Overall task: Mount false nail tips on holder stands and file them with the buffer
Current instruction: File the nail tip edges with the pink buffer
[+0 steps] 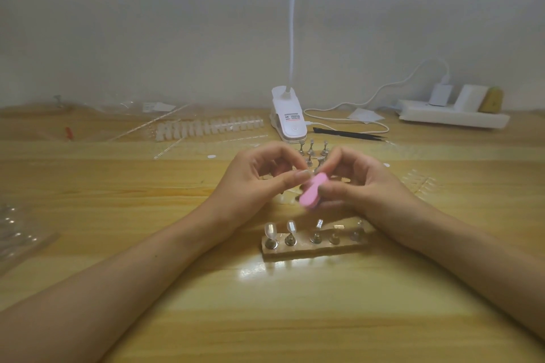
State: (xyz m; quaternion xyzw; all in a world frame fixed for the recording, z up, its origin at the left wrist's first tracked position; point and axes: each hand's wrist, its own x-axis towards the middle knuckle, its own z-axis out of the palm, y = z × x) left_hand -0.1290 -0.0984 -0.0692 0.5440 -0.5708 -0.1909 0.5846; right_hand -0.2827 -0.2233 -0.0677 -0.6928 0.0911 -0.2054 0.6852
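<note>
A single view, from the person's head, looks forward and down across the wooden bench [295, 318] toward the pale wall [147, 23] behind it. It sits close: both forearms enter from the lower corners, and the left hand [256, 177] and right hand [362, 183] meet mid-frame (the bench's far edge bows, a wide lens).
</note>
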